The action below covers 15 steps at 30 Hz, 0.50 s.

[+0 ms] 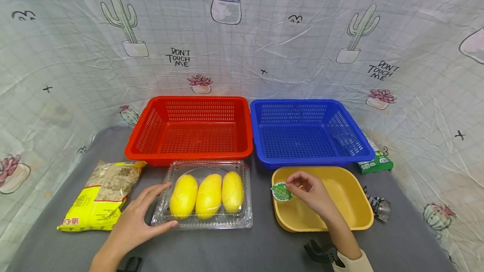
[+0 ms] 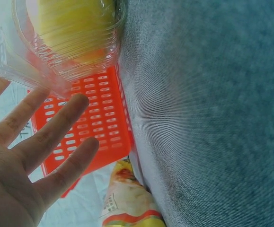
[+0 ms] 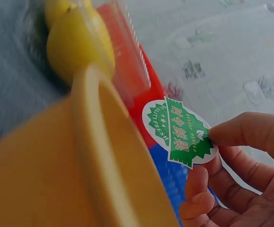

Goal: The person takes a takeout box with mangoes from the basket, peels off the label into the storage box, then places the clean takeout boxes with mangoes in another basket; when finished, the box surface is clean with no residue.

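Observation:
A clear plastic clamshell box (image 1: 242, 219) with three yellow mangoes (image 1: 209, 195) inside lies in the middle of the table, its lid down over them. My left hand (image 1: 139, 218) is at the box's left side, fingers spread and thumb by the near left corner. Between thumb and fingers, my right hand (image 1: 311, 192) pinches a green and white sticker (image 3: 178, 132) with printed characters. It holds the sticker over the left rim of a yellow plastic basin (image 1: 351, 196). In the left wrist view the spread fingers (image 2: 56, 135) show beside the box.
Behind stand a red basket (image 1: 196, 137) and a blue basket (image 1: 298, 137), side by side. A yellow snack bag (image 1: 99, 196) lies at the left. Right of the basin are a dark patterned item (image 1: 379, 207) and a green package (image 1: 378, 163) partly behind the blue basket.

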Motion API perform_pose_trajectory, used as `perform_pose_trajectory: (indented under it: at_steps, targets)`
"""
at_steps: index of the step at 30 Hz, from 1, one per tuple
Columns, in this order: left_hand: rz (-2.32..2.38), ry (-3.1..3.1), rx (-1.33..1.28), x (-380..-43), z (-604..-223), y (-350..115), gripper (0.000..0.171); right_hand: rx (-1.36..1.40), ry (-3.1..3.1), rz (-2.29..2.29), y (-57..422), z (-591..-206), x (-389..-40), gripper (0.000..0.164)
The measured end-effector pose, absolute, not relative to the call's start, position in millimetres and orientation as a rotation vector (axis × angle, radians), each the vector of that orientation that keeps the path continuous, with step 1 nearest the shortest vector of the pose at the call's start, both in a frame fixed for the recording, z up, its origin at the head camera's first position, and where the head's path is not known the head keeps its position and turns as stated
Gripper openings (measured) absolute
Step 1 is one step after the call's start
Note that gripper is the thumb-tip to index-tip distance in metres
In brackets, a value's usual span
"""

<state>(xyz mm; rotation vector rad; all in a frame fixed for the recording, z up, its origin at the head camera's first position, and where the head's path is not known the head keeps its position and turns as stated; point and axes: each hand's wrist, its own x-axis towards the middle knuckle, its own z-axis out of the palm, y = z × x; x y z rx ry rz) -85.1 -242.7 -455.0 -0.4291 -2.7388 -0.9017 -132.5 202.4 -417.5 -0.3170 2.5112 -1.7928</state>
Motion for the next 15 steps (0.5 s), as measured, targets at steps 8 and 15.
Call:
perform_pose_trajectory:
  at_steps: [8,15]
  targets:
    - [-0.909,-2.742,-0.428,-85.2,-455.5,-243.4,0.094,-0.200,2.555,-1.748,234.1,-424.8,-129.6,0.018]
    - [-0.908,-2.743,-0.429,-85.4,-455.9,-244.0,0.094,-0.159,2.593,-1.666,259.8,-429.4,-138.3,0.020]
